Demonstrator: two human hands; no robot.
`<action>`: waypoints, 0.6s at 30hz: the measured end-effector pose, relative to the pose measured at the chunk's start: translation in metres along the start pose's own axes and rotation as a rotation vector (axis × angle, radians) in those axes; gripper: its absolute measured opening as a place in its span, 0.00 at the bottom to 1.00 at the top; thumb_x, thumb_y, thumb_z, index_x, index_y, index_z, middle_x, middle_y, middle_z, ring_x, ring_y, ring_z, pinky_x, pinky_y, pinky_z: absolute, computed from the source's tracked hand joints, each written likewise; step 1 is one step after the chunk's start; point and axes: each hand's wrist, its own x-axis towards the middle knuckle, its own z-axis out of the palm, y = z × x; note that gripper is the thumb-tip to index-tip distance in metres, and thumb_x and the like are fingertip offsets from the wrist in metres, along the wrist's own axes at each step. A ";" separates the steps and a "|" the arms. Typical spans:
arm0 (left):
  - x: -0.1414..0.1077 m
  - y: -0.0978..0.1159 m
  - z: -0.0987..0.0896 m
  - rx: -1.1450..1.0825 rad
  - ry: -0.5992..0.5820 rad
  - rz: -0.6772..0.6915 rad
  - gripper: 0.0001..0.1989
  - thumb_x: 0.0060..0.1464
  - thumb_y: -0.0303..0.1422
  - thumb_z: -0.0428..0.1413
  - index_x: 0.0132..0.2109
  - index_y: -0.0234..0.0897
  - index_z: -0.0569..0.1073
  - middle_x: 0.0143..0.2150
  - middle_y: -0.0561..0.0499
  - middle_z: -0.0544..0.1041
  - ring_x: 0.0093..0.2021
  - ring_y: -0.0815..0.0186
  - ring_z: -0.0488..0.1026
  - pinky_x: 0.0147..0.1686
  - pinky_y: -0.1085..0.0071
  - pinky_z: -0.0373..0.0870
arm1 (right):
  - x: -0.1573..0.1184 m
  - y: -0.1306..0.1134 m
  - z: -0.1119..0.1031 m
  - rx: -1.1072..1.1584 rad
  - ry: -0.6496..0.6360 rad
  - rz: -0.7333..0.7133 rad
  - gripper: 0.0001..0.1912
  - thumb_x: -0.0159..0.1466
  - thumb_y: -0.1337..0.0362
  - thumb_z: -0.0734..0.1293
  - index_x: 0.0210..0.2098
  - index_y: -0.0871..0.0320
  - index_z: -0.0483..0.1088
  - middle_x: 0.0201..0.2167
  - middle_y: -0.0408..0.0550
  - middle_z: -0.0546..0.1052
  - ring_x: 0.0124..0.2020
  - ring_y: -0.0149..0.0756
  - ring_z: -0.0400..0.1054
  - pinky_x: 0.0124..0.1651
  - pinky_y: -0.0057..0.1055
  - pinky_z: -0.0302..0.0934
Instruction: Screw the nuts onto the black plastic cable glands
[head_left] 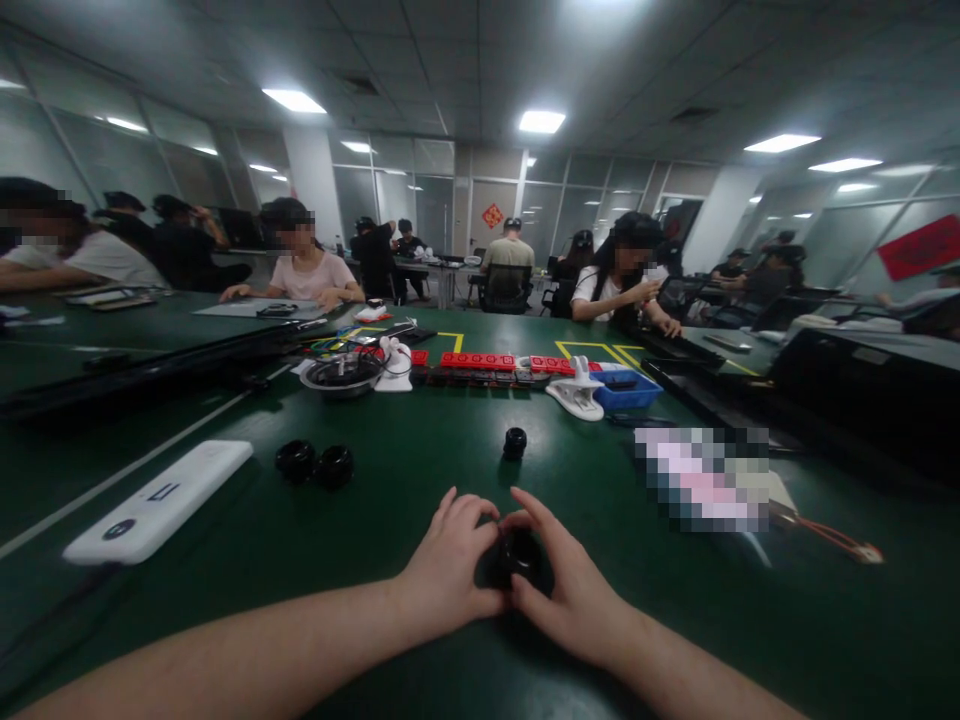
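Both hands, L (450, 565) & R (570, 590), clamped on small black round part (519, 553) over bench (420, 450). Judged mid-assembly; next needs steady twist. Three similar parts (315, 463) nearby.

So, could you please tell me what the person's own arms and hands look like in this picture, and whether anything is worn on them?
Both forearms are bare as far as the picture shows, with no sleeve in view. The left hand and the right hand wear no gloves, and no watch, ring or bracelet shows on either. No markings or cables are visible on the arms.
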 end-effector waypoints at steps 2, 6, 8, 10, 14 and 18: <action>0.000 -0.002 0.001 0.000 0.003 0.000 0.19 0.38 0.41 0.59 0.40 0.39 0.69 0.45 0.47 0.65 0.50 0.56 0.60 0.57 0.48 0.42 | 0.000 -0.003 -0.002 -0.072 0.047 -0.002 0.34 0.52 0.67 0.62 0.57 0.57 0.46 0.48 0.54 0.63 0.49 0.44 0.59 0.51 0.44 0.55; 0.001 -0.005 0.002 0.005 -0.016 0.001 0.18 0.39 0.41 0.59 0.38 0.39 0.69 0.44 0.47 0.65 0.49 0.56 0.61 0.56 0.48 0.42 | 0.003 -0.007 0.000 -0.172 0.097 0.109 0.37 0.48 0.60 0.68 0.54 0.60 0.51 0.43 0.55 0.66 0.44 0.47 0.62 0.47 0.46 0.58; 0.001 -0.005 0.003 0.000 -0.024 0.000 0.17 0.38 0.40 0.59 0.38 0.38 0.69 0.44 0.48 0.65 0.49 0.57 0.61 0.56 0.48 0.43 | 0.004 -0.007 0.002 -0.155 0.085 0.111 0.33 0.49 0.63 0.68 0.52 0.60 0.53 0.41 0.53 0.67 0.42 0.44 0.63 0.46 0.43 0.60; 0.002 -0.004 0.002 -0.007 -0.021 -0.003 0.18 0.38 0.38 0.59 0.40 0.39 0.69 0.44 0.48 0.65 0.48 0.57 0.61 0.56 0.48 0.43 | 0.002 -0.006 0.001 -0.108 0.052 0.023 0.29 0.52 0.67 0.64 0.52 0.59 0.53 0.42 0.52 0.67 0.43 0.41 0.63 0.47 0.41 0.60; 0.002 -0.003 0.001 -0.019 -0.010 -0.001 0.19 0.39 0.36 0.58 0.42 0.39 0.69 0.45 0.47 0.65 0.49 0.56 0.60 0.56 0.48 0.45 | -0.001 -0.006 -0.002 -0.064 -0.020 -0.113 0.33 0.52 0.72 0.60 0.57 0.59 0.47 0.51 0.54 0.62 0.51 0.41 0.58 0.53 0.41 0.55; 0.002 -0.005 0.001 -0.015 -0.026 -0.005 0.17 0.39 0.39 0.58 0.38 0.37 0.70 0.46 0.46 0.64 0.50 0.54 0.59 0.55 0.48 0.47 | 0.000 -0.007 -0.004 -0.100 -0.001 -0.015 0.38 0.51 0.67 0.65 0.58 0.59 0.45 0.52 0.56 0.61 0.52 0.44 0.57 0.53 0.44 0.53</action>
